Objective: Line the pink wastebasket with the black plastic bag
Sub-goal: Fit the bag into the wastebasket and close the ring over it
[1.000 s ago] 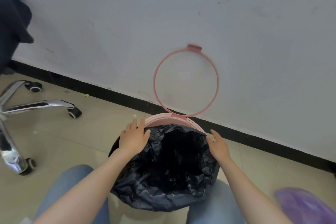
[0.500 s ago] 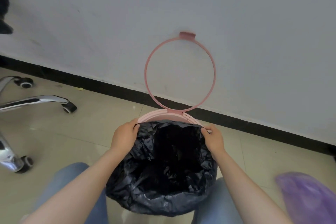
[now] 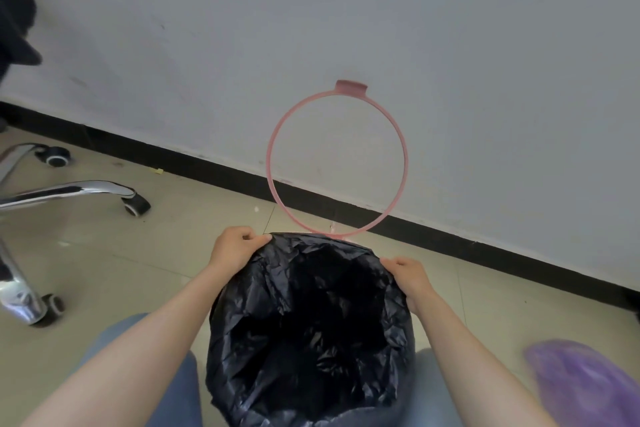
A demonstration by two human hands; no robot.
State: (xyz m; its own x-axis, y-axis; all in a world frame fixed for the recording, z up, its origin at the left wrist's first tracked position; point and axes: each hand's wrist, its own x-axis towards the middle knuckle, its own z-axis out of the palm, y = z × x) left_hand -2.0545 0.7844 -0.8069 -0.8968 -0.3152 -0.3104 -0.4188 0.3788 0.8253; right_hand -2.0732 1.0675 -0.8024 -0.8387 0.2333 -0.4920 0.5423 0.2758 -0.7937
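Both hands pinch the black bag point(image 3: 311, 333) draped over the wastebasket at lower centre, left hand point(image 3: 232, 247) nearer the raised pink ring point(image 3: 337, 163) just above, right hand point(image 3: 408, 276) lower.

1. No text, label, brand, number or sign can be read anywhere in the view.
2. The black plastic bag point(image 3: 311, 329) carries no readable print.
3. The wall point(image 3: 346, 10) behind the bag shows only scuff marks, no writing.
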